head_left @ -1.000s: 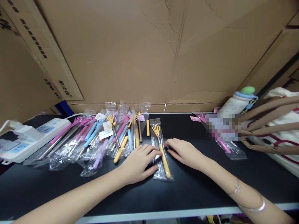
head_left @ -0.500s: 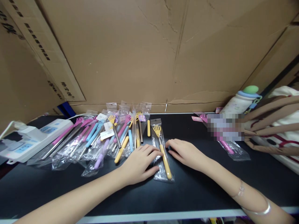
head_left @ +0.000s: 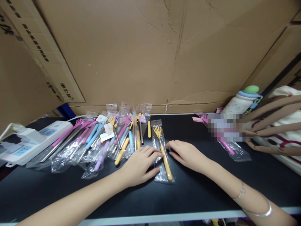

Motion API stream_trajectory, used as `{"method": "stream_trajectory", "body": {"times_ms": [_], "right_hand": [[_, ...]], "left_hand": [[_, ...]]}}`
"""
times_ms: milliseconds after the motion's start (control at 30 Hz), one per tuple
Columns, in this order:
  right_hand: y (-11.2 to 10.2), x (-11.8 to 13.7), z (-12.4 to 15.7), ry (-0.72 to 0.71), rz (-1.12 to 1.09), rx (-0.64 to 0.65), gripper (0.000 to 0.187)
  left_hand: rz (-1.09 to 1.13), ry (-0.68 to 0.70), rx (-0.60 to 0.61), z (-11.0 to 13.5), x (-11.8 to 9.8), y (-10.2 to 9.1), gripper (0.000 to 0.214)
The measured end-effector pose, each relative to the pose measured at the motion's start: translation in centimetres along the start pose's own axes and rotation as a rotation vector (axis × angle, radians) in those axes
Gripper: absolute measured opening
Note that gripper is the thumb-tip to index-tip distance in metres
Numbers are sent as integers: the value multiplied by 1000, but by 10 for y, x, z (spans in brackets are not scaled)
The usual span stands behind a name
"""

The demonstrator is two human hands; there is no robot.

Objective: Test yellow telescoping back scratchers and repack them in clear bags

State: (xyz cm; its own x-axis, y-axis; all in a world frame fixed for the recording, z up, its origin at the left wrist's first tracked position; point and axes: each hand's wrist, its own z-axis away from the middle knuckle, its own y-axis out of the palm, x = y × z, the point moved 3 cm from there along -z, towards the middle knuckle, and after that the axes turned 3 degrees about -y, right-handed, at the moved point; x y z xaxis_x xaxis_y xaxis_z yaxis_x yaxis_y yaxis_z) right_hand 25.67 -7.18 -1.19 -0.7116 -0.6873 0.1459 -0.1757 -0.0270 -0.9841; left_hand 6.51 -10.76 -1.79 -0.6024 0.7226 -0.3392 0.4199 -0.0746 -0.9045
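A yellow back scratcher in a clear plastic bag lies on the black tabletop in front of me, its claw end pointing away. My left hand rests along the bag's left side, fingers stretched and slightly bent, fingertips touching the bag and the handle. To the right of the bag, my right hand lies palm down on the table, loosely bent and holding nothing. Left of my left hand is a pile of bagged back scratchers in pink, blue, purple and yellow, some with white tags.
A loose yellow handle piece lies just beyond the bag. At left sits a white power strip with plugs. A pink bagged back scratcher, partly blurred out, a white bottle and a cloth bag are at right. Cardboard stands behind.
Both hands and the bagged yellow back scratcher stay in place. The whole view has shifted only very slightly.
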Motion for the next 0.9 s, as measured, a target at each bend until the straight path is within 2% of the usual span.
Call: {"method": "stream_trajectory", "body": {"times_ms": [700, 900], "right_hand": [[1, 2, 2, 3, 26, 0, 16], [1, 2, 4, 74, -116, -83, 18]], "left_hand": [[-8, 4, 7, 0, -1, 1, 32], [-13, -26, -37, 1, 0, 2, 34]]}}
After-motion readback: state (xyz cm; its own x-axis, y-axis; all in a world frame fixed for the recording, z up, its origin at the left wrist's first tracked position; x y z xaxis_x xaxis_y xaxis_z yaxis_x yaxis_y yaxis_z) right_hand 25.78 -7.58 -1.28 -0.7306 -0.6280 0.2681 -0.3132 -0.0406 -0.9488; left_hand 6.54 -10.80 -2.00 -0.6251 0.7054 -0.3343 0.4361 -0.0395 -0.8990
